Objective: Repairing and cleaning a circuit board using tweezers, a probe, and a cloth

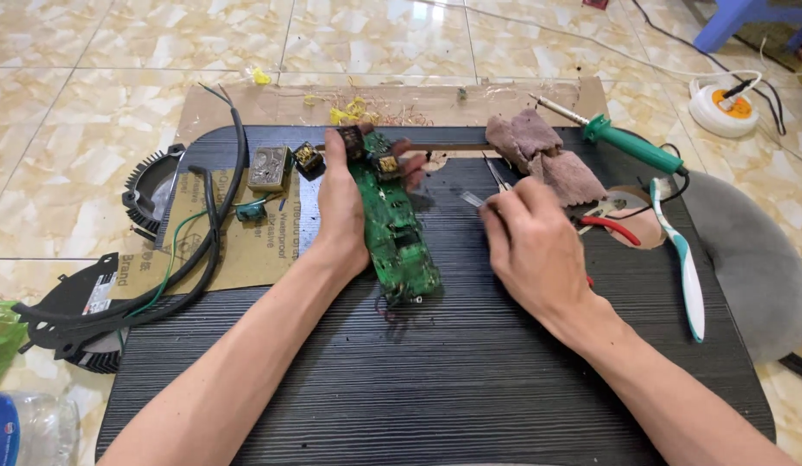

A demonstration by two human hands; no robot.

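My left hand grips a long green circuit board by its left edge and holds it tilted above a dark ribbed board. Small dark components with yellow windings sit at the circuit board's far end, near my fingertips. My right hand rests on the dark board just right of the circuit board, fingers curled around thin metal tweezers whose tips point away from me.
A brown rag, a green-handled soldering iron, red-handled pliers and a toothbrush lie to the right. Black cables, sandpaper, a small transformer and black finned parts lie left. A power strip sits on the tiled floor.
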